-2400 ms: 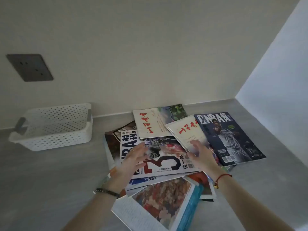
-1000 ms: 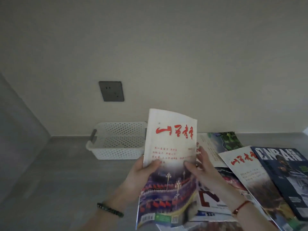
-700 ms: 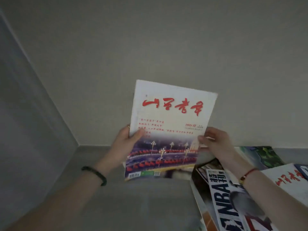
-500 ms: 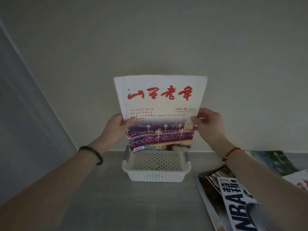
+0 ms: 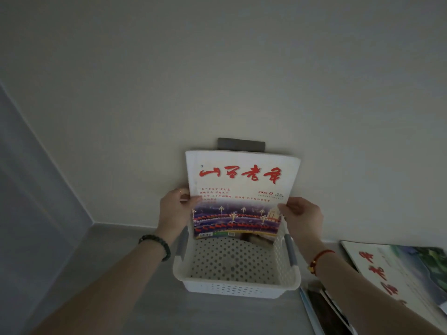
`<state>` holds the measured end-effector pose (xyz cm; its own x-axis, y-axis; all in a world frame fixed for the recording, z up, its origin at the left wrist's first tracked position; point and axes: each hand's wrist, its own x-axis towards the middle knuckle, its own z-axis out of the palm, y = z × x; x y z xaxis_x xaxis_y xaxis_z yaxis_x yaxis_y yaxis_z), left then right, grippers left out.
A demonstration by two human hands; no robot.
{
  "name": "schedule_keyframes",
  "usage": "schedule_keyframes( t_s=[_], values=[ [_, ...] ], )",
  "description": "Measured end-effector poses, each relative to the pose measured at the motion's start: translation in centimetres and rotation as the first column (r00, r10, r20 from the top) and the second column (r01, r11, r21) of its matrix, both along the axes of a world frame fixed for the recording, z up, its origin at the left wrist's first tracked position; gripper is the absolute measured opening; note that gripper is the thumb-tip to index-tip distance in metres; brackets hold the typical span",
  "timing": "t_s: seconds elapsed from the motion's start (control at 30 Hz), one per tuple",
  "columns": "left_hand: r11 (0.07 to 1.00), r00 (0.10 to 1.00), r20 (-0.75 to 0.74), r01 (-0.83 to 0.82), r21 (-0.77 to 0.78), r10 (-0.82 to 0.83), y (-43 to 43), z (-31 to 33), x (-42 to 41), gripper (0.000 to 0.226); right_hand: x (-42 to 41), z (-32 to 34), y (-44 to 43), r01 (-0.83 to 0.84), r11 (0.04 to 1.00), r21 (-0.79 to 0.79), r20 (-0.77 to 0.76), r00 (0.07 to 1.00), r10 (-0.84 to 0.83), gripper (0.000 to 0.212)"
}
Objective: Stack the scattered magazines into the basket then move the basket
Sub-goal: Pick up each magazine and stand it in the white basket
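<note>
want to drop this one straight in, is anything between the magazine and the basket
Nothing visible is in the way. The magazine, held by the left hand and right hand, hangs upright with its lower edge at the far end of the basket, and the basket floor in view is bare.

White magazine [image 5: 242,189] with red title lettering, white perforated basket [image 5: 232,285] with grey handles, grey counter [image 5: 121,298], dark bead bracelet [image 5: 158,244]
</note>
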<state>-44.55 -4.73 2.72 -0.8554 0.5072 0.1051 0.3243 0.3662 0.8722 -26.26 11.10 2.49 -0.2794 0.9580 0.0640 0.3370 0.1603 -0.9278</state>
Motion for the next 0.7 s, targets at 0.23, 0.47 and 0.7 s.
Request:
schedule_keyframes(
  t_s=[0.23, 0.47, 0.7],
  values=[
    [0.995, 0.996, 0.049, -0.08, 0.052, 0.078, 0.9, -0.4, -0.5, 0.016, -0.7, -0.8, 1.0, 0.034, 0.996, -0.081, -0.031, 0.999, -0.036, 0.019],
    [0.988, 0.989, 0.102, -0.12, 0.097, 0.11, -0.6, -0.4, 0.4, 0.025, 1.3, 0.0, 0.7, -0.045, 0.992, -0.122, -0.015, 0.999, 0.043, 0.026],
    [0.983, 0.976, 0.174, -0.153, 0.1, 0.134, -4.0, 0.6, 3.5, 0.032, 10.8, 1.5, 0.2, -0.109, 0.989, -0.102, -0.041, 0.994, 0.105, 0.015]
  ],
)
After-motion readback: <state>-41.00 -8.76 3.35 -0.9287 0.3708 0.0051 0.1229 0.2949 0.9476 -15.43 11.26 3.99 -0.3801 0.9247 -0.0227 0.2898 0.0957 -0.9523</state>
